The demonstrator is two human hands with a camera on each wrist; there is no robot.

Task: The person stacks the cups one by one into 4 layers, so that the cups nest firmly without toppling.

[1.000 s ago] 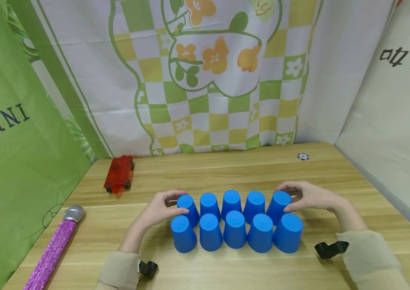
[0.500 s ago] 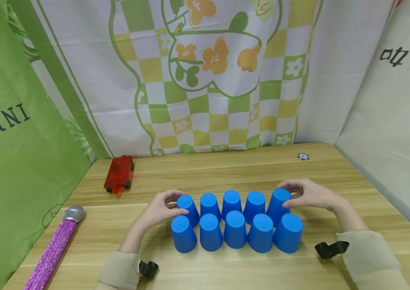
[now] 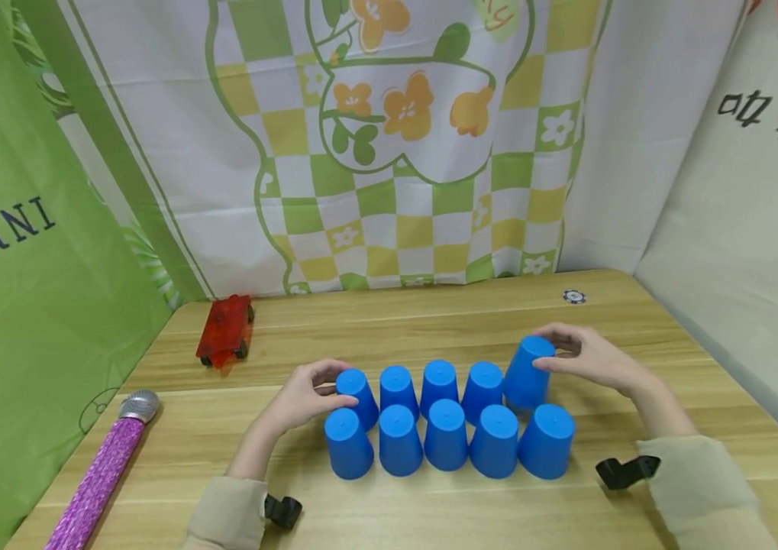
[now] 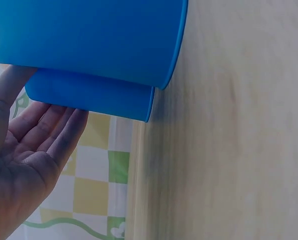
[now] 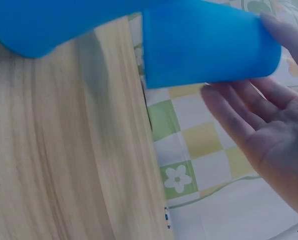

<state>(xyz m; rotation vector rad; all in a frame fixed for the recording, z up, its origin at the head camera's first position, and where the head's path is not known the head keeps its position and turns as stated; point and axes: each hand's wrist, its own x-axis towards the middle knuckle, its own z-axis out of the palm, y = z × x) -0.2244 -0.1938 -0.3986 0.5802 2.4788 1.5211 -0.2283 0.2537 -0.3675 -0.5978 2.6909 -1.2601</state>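
Two rows of upside-down blue cups stand on the wooden table in the head view. My right hand (image 3: 588,359) holds the back row's rightmost cup (image 3: 527,378) between thumb and fingers; it is raised and slightly tilted. In the right wrist view this lifted cup (image 5: 208,45) hangs clear of the tabletop, fingers along its side near the closed end. At the other end of the back row, my left hand (image 3: 301,396) grips the leftmost cup (image 3: 359,399). The left wrist view shows that cup (image 4: 94,92) partly hidden behind a front-row cup (image 4: 89,35).
A red toy car (image 3: 225,330) sits at the back left of the table (image 3: 416,325). Along the left edge lies a microphone (image 3: 103,473) with a glittery purple handle. A poker chip (image 3: 574,296) lies at the back right. Printed curtains (image 3: 416,221) hang behind.
My right hand has lifted the rightmost back cup off the table, moving it up and slightly away. My left hand and the other cups stay where they were.
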